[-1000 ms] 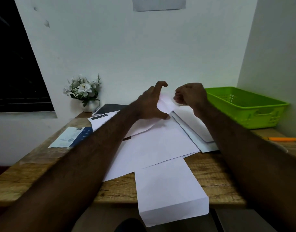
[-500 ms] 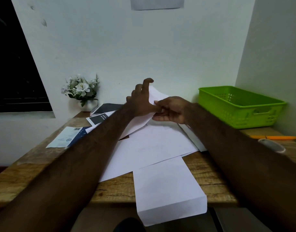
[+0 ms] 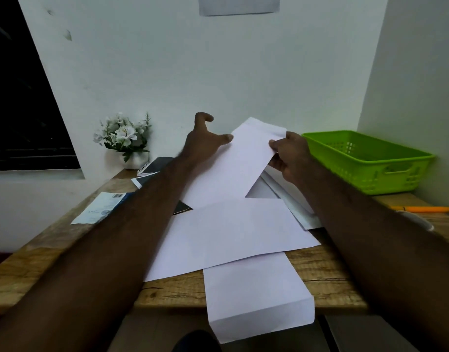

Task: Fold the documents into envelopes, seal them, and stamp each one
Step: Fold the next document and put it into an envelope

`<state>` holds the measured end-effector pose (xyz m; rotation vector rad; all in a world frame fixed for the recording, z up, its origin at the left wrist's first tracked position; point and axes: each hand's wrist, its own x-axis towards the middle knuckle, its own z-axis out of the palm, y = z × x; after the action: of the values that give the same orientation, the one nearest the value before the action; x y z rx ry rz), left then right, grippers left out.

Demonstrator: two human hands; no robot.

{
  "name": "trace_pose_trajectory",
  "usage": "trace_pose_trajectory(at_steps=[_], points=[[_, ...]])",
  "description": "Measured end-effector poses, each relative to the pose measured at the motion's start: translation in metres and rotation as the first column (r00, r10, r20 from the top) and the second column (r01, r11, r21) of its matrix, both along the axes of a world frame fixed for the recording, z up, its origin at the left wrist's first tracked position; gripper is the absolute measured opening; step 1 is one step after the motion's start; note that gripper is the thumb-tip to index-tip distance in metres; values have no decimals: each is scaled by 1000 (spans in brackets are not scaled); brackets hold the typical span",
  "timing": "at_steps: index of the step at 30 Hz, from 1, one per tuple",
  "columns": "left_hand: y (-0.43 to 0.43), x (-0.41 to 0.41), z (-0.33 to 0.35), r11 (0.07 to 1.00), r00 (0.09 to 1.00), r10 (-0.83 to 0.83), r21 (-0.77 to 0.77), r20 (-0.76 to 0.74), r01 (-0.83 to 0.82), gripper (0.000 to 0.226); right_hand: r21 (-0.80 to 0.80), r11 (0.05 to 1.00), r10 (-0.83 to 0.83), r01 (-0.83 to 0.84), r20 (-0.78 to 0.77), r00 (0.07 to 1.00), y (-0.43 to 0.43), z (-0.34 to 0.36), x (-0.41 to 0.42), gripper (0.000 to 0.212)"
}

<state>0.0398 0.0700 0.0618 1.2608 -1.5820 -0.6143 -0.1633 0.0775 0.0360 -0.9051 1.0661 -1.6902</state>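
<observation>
On the table [image 3: 65, 262], a leaflet [image 3: 101, 208] lies flat at 9 o'clock. At 10 o'clock a pot of white flowers [image 3: 124, 138] stands against the wall, with a notebook [image 3: 157, 165] just beside it at its 4 o'clock.

The left hand [image 3: 203, 146] is stretched out toward 12 o'clock. Its thumb touches the left edge of a long white paper [image 3: 238, 163], and its index finger is hooked up in the air, clear of the paper. Its other fingers are hidden, so I cannot tell whether it grips.

The paper slants up off the table toward 1 o'clock, far end raised. The right hand [image 3: 289, 156] pinches its right edge, thumb on top and fingers curled beneath.

Loose sheets [image 3: 238, 235] overlap at the table's middle. At 6 o'clock a folded sheet [image 3: 256, 295] hangs over the near edge.

A green basket [image 3: 365, 158] stands at 2 o'clock, and an orange pen [image 3: 424, 209] lies at 3 o'clock.
</observation>
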Motion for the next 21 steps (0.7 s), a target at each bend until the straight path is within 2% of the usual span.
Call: trace_pose_trajectory(at_steps=[4,9,14,18,21], points=[[2,4,1,992,983,-53,104,-178,72,47,-102,985,-133,139,68,989,-4,4,-5,34],[6,4,5,979,955,-150,93,-254,179,33,-205,927,-289,314,143,946,-6,11,-16,34],[15,-2,12,950,900,-270,60,-342,307,27,-244,844,-480,479,58,875,-12,12,-30,37],[18,-1,16,910,857,-353,72,-376,407,24,-188,873,-446,450,65,893,-14,16,-31,26],[18,0,16,908,851,-361,65,-381,414,22,-150,900,-401,409,81,912,-15,16,-30,23]])
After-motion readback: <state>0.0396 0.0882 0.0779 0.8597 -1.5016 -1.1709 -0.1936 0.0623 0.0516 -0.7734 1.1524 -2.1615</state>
